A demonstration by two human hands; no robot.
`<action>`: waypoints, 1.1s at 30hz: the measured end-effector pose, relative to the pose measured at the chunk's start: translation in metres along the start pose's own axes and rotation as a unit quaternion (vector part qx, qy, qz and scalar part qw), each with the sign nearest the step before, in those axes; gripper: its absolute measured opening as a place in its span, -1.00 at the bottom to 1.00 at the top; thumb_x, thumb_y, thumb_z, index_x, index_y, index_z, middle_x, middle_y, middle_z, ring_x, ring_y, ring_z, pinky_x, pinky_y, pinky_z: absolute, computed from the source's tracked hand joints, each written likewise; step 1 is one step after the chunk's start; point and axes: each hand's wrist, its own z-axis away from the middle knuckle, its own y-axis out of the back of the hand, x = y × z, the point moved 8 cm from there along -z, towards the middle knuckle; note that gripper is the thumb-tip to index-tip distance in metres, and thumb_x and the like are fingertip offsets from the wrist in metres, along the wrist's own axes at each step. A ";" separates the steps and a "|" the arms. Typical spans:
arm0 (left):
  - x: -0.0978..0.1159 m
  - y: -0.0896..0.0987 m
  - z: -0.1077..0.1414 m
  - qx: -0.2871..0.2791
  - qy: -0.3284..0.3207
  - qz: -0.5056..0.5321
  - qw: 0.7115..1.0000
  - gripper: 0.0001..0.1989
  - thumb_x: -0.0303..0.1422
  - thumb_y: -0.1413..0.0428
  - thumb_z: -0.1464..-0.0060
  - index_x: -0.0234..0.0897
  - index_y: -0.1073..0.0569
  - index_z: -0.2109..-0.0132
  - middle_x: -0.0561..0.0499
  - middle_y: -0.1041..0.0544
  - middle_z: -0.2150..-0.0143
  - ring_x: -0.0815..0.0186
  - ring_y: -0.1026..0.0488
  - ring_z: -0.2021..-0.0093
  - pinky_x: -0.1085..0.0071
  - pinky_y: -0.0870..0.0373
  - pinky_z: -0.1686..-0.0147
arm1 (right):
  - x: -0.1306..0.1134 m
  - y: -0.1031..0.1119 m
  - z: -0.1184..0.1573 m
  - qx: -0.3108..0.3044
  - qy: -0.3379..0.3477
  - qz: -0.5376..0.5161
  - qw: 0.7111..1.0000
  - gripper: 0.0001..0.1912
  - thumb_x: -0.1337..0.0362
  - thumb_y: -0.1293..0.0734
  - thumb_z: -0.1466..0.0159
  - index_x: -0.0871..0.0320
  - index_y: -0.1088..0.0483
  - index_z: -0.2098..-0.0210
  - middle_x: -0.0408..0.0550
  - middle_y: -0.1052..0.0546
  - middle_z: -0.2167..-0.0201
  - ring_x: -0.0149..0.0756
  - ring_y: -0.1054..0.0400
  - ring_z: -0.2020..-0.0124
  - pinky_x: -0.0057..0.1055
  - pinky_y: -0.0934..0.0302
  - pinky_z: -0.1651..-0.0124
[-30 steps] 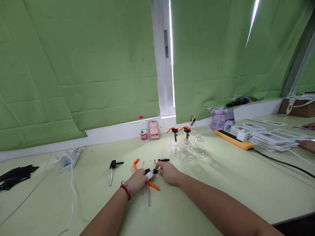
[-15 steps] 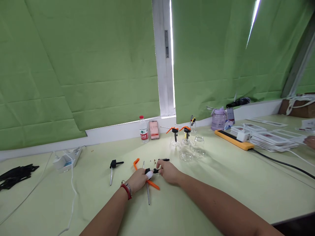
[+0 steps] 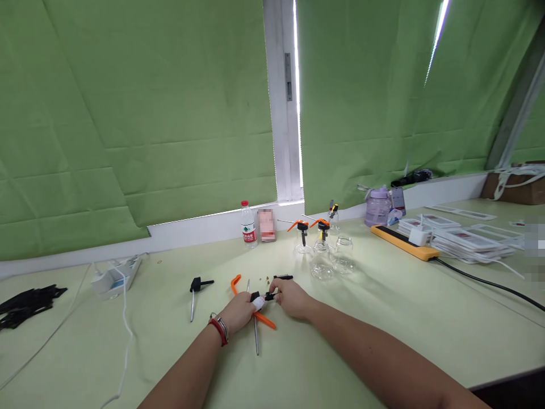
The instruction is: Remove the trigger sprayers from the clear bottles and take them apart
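My left hand (image 3: pixel 239 310), with something white wrapped on a finger, is closed on a black part (image 3: pixel 254 296) over the table. Opposite it, my right hand (image 3: pixel 292 296) pinches a small black piece (image 3: pixel 269 296) close to that part. Under and beside my left hand lie an orange handle (image 3: pixel 265 321) and a metal rod (image 3: pixel 256 338); another orange piece (image 3: pixel 235 284) is just behind. A black comb-like strip (image 3: pixel 284 277) lies behind my right fingertips, near tiny brownish bits (image 3: pixel 268 279). To the left rests a black part with a rod (image 3: pixel 196 286).
Glass jars (image 3: pixel 322 267), some with orange-handled tops (image 3: pixel 323 224), stand behind my right hand. A water bottle (image 3: pixel 249 227) is at the back. Power strips (image 3: pixel 404 243) and cables lie on both sides. White cards (image 3: pixel 472 241) are stacked at right.
Another person's hand at the far right edge is no longer visible. Both my hands hold nearly the same position.
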 end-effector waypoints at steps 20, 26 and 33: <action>0.001 0.000 -0.003 0.006 -0.028 -0.038 0.999 -0.53 0.12 0.09 0.05 -0.23 -0.19 0.51 0.11 -0.17 0.57 0.36 -0.11 0.55 0.40 -0.05 0.49 | -0.009 0.005 0.002 0.000 0.020 0.061 0.998 -0.72 0.43 -0.20 -0.16 0.12 -0.40 0.15 -0.07 -0.47 0.36 -0.37 -0.27 0.39 -0.50 -0.01 0.38; 0.002 0.002 -0.001 0.007 -0.021 -0.033 0.999 -0.52 0.13 0.08 0.06 -0.23 -0.20 0.51 0.09 -0.20 0.56 0.34 -0.16 0.53 0.40 -0.06 0.48 | -0.008 0.005 0.003 0.002 0.016 0.050 0.999 -0.66 0.45 -0.21 -0.16 0.09 -0.33 0.08 -0.11 -0.44 0.38 -0.40 -0.24 0.41 -0.51 0.04 0.39; 0.001 0.001 -0.003 0.003 -0.031 -0.033 0.999 -0.53 0.11 0.08 0.05 -0.24 -0.23 0.50 0.09 -0.22 0.56 0.34 -0.18 0.53 0.41 -0.06 0.47 | -0.007 0.004 0.002 0.004 0.014 0.058 0.998 -0.70 0.41 -0.21 -0.17 0.11 -0.35 0.10 -0.08 -0.45 0.38 -0.38 -0.25 0.40 -0.51 0.03 0.40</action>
